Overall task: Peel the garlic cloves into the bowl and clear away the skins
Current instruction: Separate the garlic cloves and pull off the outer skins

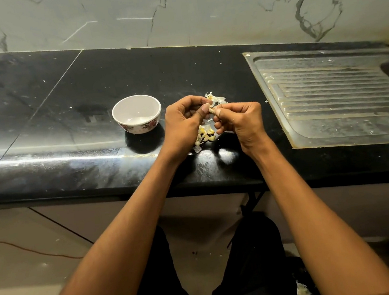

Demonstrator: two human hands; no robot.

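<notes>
Head view, looking down on a black polished tabletop [48, 130] backed by a marble-veined wall [172, 6]. Both hands meet above the tabletop, near its front edge. The left hand [183, 122] and the right hand [241, 120] each have fingers curled, and the thumb and fingertips of both pinch one garlic clove [211, 109] between them; the grip of each hand is thus clamped on that clove, which is held clear of the surface. Loose papery skins [215, 98] lie on the tabletop just beyond the hands. A small heap of further cloves [205, 135] rests below and between the hands, partly hidden by them. A white bowl [136, 114] with a floral band stands upright just left of the left hand, apart from it; whether it holds any cloves cannot be told. To the right, well apart from the hands, a ribbed steel drainboard [333, 97] is set into the tabletop, its left rim bounding the work area. Open dark surface extends left of the bowl to the frame edge
</notes>
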